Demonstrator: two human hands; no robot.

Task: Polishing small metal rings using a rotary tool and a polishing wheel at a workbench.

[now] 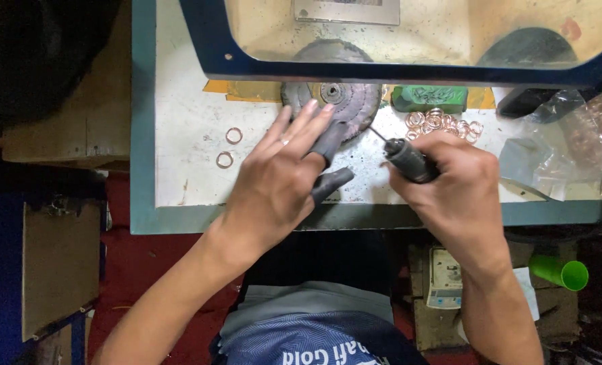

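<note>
We are in a small workshop. We see a round, fuzzy grey polishing wheel (331, 101), a green block of polishing paste (428, 99), and a heap of little copper-coloured rings (441, 124) on a worn white bench (186, 128).

Buffing wheel (341, 101) at bench (186, 122) rear centre; 2 rings (229, 147) left of it, ring pile (443, 124) right, bar (429, 98) behind pile.
</note>
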